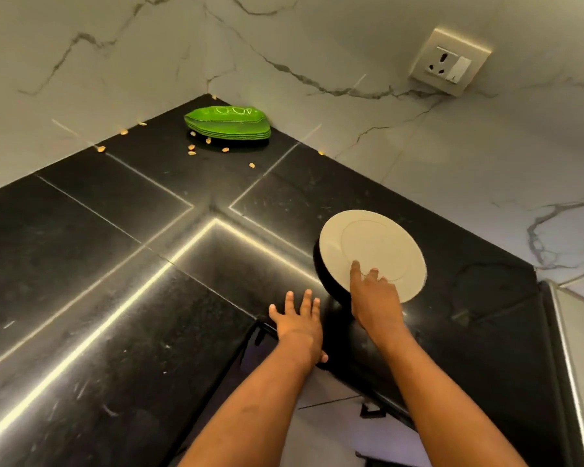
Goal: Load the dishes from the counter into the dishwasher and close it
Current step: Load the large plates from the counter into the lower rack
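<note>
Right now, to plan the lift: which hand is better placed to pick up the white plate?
Right. The right hand holds the plate by its near rim, tipped up over a black dish. The left hand lies flat on the counter beside it, holding nothing.

Veined marble walls [317, 45] corner a glossy black counter [81, 264], seemingly streaked by strip-light glare; socket [450, 62] at right.

Both bare forearms extend forward. Left grip [299, 323]: palm down at the bench [115, 298] edge, fingers straight and spread, holding nothing. Right grip [375, 298]: holds the white plate [378, 244] at its near rim, index finger straight on top, other fingers bent, thumb hidden.
</note>
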`<state>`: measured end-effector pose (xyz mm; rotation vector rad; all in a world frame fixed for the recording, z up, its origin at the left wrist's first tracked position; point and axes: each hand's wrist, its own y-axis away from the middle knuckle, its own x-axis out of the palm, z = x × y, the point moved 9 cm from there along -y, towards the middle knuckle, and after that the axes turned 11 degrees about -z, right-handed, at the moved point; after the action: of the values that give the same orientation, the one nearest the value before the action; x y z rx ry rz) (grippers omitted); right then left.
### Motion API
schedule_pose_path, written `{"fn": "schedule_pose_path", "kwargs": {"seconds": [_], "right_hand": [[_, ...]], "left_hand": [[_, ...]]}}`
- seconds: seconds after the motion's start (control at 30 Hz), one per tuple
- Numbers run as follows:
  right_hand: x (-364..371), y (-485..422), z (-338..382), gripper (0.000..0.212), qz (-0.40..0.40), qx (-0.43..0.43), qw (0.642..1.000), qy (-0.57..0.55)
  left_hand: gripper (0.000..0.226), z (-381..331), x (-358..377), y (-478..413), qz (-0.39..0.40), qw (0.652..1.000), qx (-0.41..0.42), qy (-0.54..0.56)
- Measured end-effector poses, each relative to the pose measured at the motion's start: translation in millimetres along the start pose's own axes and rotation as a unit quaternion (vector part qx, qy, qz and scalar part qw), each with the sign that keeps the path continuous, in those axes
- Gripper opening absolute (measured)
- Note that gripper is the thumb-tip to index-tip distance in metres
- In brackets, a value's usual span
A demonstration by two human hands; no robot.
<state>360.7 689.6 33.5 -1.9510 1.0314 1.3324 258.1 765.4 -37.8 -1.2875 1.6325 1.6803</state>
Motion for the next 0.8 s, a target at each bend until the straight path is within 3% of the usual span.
{"fn": "schedule_pose_path", "kwargs": {"seconds": [0.23,0.37,0.47,0.53,0.63,0.8], "right_hand": [[-32,-16,-6,0.06,-0.038,0.013,0.999,0.011],[-65,-16,-52,0.045,-0.101,0.109,0.989,0.01],[-80,6,-98,0.026,-0.172,0.229,0.953,-0.104],[-84,34,-127,0.024,-0.207,0.315,0.903,-0.205],[-74,87,-161,0.027,-0.234,0.458,0.801,-0.306],[-18,170,-192,0.03,-0.282,0.615,0.567,-0.47]], "left_hand": [[0.113,0,4,0,0.008,1.0,0.004,-0.014],[0.112,0,3,0,0.001,1.0,0.014,-0.016],[0.11,-1,-1,3,-0.014,0.999,0.024,-0.018],[0.109,-2,-3,4,-0.024,0.999,0.03,-0.021],[0.107,-1,-3,7,-0.034,0.999,0.034,-0.017],[0.104,-1,-9,16,-0.089,0.994,0.03,-0.054]]}}
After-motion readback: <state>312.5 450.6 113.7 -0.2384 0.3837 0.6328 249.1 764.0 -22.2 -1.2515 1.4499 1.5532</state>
